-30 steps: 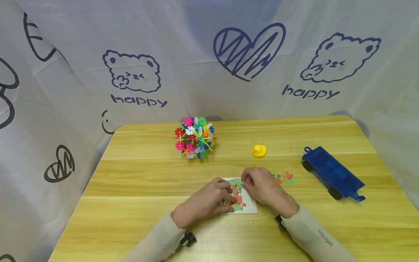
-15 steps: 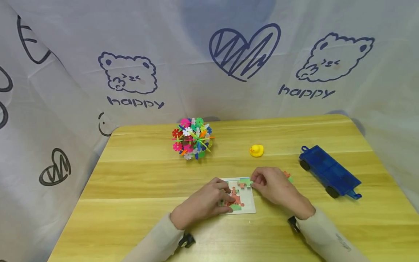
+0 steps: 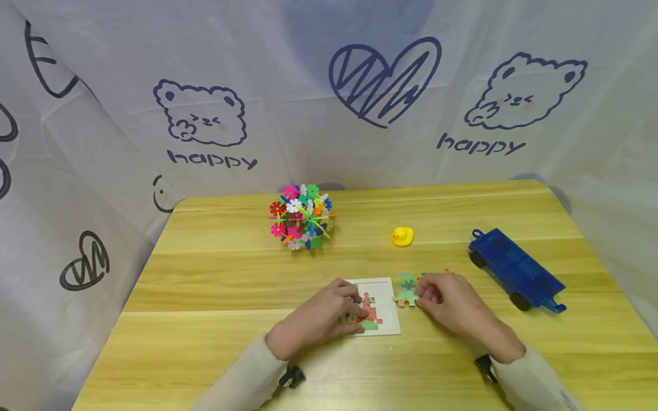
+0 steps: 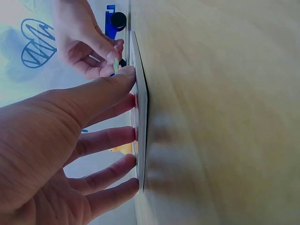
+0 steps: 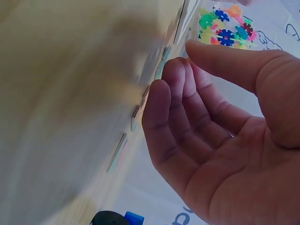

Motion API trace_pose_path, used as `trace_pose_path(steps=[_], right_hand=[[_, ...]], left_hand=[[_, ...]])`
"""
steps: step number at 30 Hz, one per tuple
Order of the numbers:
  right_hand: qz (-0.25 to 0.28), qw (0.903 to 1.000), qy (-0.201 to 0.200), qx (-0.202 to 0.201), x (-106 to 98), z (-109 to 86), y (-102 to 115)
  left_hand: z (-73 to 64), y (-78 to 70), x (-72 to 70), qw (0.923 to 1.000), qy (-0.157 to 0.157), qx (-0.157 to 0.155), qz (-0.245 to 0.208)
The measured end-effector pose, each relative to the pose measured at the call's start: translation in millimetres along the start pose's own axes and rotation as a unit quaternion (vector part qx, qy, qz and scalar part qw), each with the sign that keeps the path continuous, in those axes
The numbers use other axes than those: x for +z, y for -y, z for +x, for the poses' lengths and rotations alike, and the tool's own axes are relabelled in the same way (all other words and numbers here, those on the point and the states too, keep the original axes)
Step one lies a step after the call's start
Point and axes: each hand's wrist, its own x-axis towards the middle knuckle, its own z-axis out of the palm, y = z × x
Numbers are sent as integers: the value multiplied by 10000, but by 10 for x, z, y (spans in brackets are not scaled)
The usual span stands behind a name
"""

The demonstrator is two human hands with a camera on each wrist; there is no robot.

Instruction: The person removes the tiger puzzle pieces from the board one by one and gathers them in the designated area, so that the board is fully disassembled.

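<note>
My left hand (image 3: 320, 314) rests on a white puzzle board (image 3: 389, 319). In the left wrist view its fingertips and thumb press on the board's face, fingers extended and spread. Joined orange and green jigsaw pieces (image 3: 370, 325) lie on the board, partly hidden under that hand. Just off the board's right edge, my right hand (image 3: 454, 297) pinches a green jigsaw piece (image 3: 405, 298) between thumb and fingers. Behind this lies a loose teal and green piece (image 3: 407, 280). More pieces are partly covered by the right hand; in the right wrist view they appear edge-on.
A yellow rubber duck (image 3: 402, 236) stands behind the pieces. Farther left is a ball of colourful interlocking discs (image 3: 301, 217). At the right lies a blue wheeled toy trailer (image 3: 516, 269). A white printed cloth (image 3: 298, 131) hangs behind the wooden table (image 3: 216, 285).
My right hand has drawn the green piece off the board's upper part, to the right, beside the loose pieces. My left hand has stayed on the board.
</note>
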Motion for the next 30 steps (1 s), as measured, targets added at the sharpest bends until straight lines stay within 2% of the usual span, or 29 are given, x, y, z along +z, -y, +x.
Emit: trace_pose_path(steps=[13, 23, 30], right_hand=[[-127, 9997, 220, 71, -19, -60, -79], [-202, 9997, 123, 77, -21, -71, -151], [-169, 9998, 3, -101, -5, -60, -64]], left_hand=[[-1, 3, -1, 10000, -15, -6, 36], [0, 3, -2, 10000, -43, 19, -17], [-1, 8, 3, 10000, -43, -30, -19]])
